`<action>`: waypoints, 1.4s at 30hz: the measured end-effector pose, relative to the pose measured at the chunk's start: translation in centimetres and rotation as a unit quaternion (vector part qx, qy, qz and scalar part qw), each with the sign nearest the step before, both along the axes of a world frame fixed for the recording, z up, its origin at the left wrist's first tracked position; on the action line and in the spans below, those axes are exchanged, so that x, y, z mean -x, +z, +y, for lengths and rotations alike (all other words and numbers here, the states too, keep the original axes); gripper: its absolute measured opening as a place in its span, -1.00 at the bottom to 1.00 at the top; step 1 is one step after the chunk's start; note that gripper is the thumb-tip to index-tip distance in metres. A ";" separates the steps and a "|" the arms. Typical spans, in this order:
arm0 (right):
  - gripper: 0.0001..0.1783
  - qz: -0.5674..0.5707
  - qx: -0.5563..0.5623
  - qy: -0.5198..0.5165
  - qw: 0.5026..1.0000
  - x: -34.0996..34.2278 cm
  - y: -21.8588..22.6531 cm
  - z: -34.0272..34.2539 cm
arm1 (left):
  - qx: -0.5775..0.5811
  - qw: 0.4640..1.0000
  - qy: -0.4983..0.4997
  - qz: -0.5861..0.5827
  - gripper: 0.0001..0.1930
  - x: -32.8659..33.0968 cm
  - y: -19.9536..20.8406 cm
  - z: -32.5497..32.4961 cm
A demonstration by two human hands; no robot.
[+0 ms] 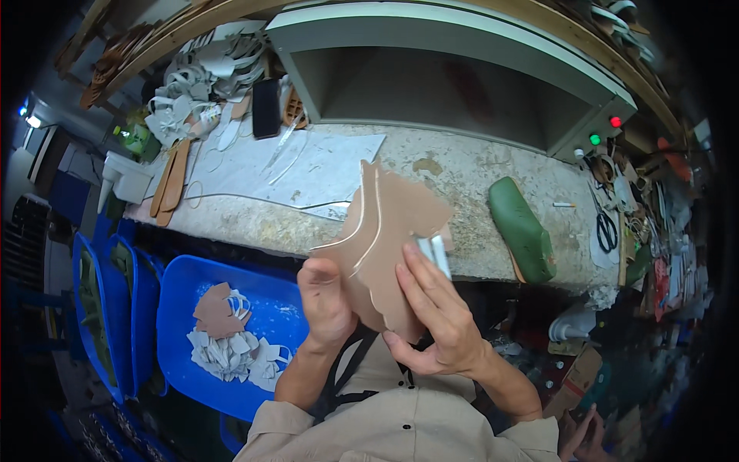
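Between my two hands is a tan leather shoe-upper piece (404,204) with wavy edges and pale curved lines along its left part. It is raised over the front edge of the workbench. My left hand (327,300) is closed on its lower left edge, thumb side up. My right hand (443,316) grips its lower right, with the fingers lying over the surface and the thumb at the bottom edge. A pale bluish-white piece (437,254) sticks out beside the right fingers; its kind is unclear. A green shoe last (519,227) lies on the bench to the right.
A grey box-shaped machine (570,146) with lit buttons stands at the back of the bench (246,223). White sheet material (323,165), a phone (266,108) and scissors (606,231) lie there. A blue tub (173,331) holds scraps. Another person's hand (583,435) shows lower right.
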State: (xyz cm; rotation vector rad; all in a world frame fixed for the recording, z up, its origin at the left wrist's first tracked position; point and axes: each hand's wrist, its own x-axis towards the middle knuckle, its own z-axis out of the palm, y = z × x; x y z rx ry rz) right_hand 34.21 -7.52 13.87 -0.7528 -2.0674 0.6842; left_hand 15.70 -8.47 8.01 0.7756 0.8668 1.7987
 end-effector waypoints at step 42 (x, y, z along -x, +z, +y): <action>-0.28 -0.038 0.335 -0.367 0.867 -21.4 -4.3 7.3 | 0.105 0.980 -0.118 -0.123 -0.61 3.3 -0.9 35.9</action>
